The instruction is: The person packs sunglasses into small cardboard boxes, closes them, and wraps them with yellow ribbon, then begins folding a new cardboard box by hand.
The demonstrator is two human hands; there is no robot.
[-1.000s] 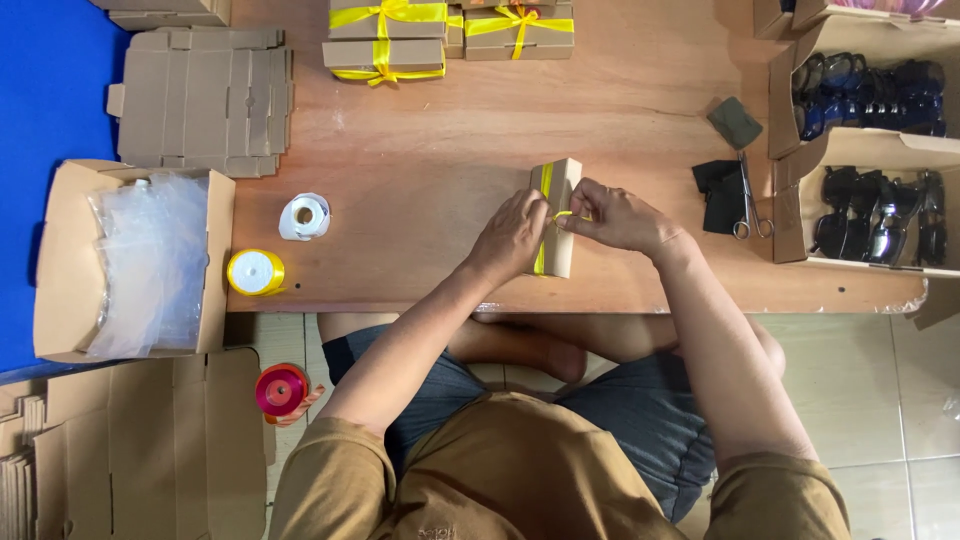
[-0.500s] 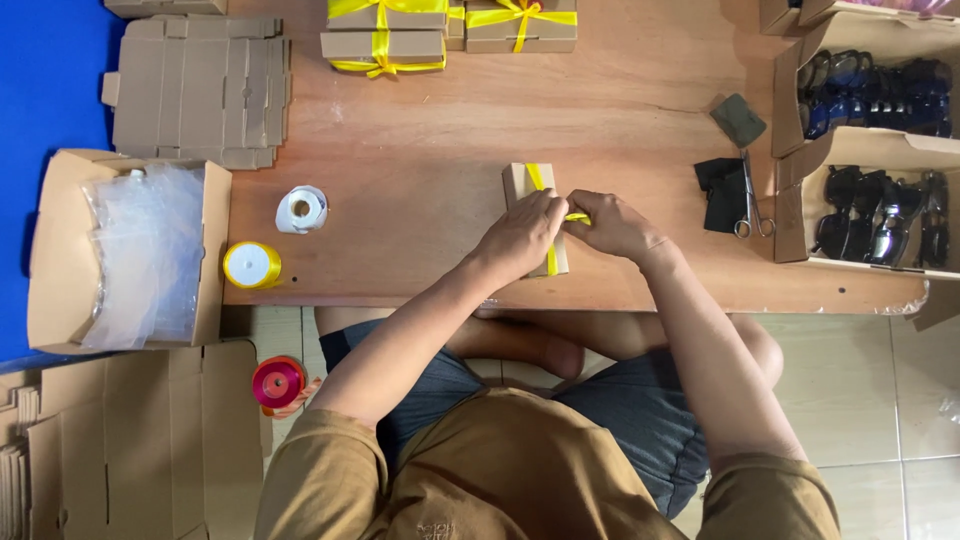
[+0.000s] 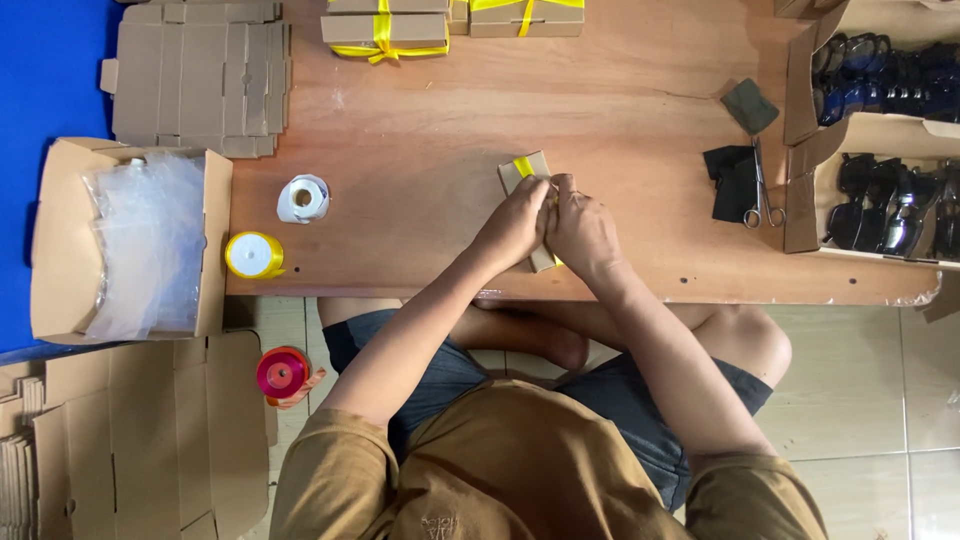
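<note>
While both hands, left hand (image 3: 515, 228) and right hand (image 3: 582, 230), clasp it, the ribboned box (image 3: 525, 170) lies mostly hidden.

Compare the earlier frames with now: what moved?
Both hands closed in over the small cardboard box: the left hand and right hand now press together on top, hiding most of it and its yellow ribbon. A second ago the box showed between them. The ribbon rolls, scissors and finished boxes stayed put.

Yellow-ribboned cardboard box (image 3: 527, 172) on table
</note>
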